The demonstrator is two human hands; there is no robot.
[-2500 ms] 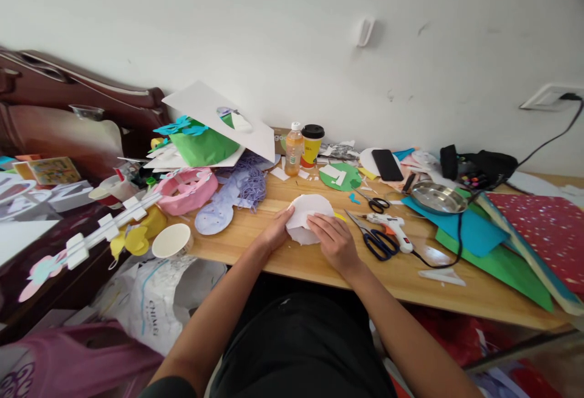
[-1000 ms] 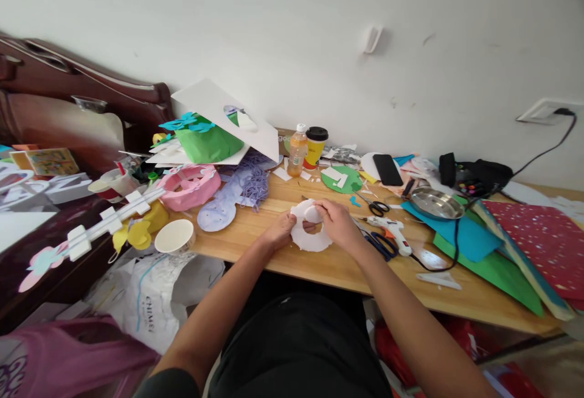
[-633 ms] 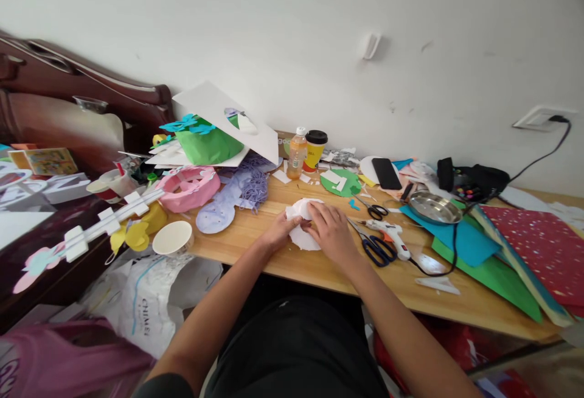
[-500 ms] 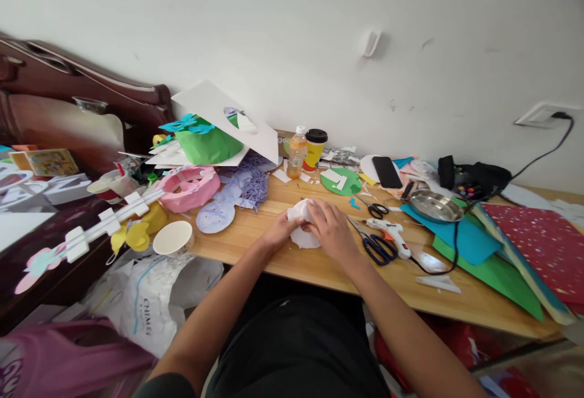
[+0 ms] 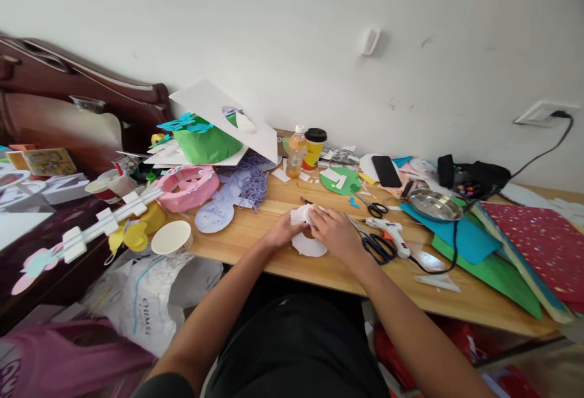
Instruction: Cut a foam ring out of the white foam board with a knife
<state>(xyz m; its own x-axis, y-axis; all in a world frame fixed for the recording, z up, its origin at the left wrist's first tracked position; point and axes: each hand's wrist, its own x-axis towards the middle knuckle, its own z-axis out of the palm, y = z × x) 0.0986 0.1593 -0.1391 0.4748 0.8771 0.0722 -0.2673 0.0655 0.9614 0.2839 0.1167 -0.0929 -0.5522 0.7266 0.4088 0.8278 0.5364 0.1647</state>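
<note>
A white round foam cut-out (image 5: 308, 244) lies on the wooden desk (image 5: 255, 233) right in front of me. My left hand (image 5: 280, 231) pinches its left upper edge with closed fingers. My right hand (image 5: 334, 232) curls over its upper right part, fingers bent and pressing on the white piece. Part of the cut-out is hidden under both hands. Blue-handled scissors (image 5: 376, 246) and a white glue gun (image 5: 387, 229) lie just right of my right hand.
Left of my hands are a purple cut-out (image 5: 219, 208), a pink ring shape (image 5: 187, 186) and a paper cup (image 5: 172, 238). A juice bottle (image 5: 295, 151), yellow cup (image 5: 312, 147), phone (image 5: 385, 171), metal dish (image 5: 434, 204) and coloured sheets (image 5: 493, 264) fill the back and right.
The white cut-out was lifted and turned between both hands, then lowered toward the desk. My right hand has shifted over its upper right part, and the piece now shows below my fingers.
</note>
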